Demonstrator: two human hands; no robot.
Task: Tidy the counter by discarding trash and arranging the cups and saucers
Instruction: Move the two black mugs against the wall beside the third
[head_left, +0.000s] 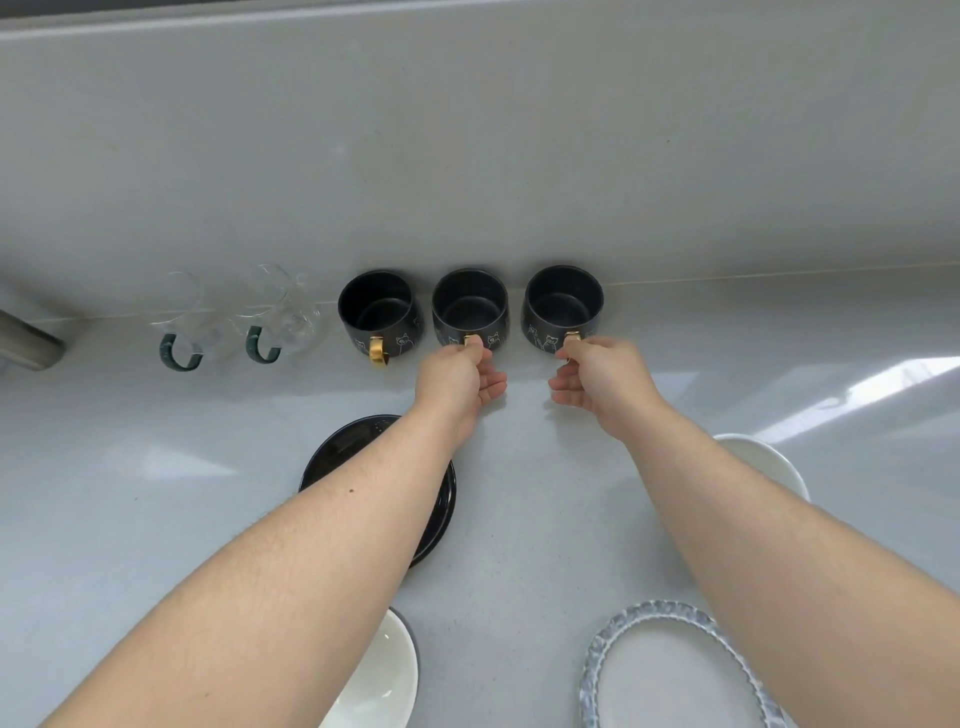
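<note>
Three dark cups with gold handles and white cat drawings stand in a row against the back wall of the pale counter (519, 519). My left hand (457, 376) pinches the handle of the middle cup (470, 306). My right hand (602, 382) pinches the handle of the right cup (563, 301). The left cup (376, 309) stands free, its handle facing me. Two clear glass cups with green handles (179, 322) (275, 317) stand further left in the same row. A stack of black saucers (441, 499) lies under my left forearm.
A white saucer (763, 462) sits under my right forearm. A white dish (379, 675) lies at the bottom centre, and a plate with a blue patterned rim (670, 670) at the bottom right. A metal fitting (28, 338) juts in at the far left.
</note>
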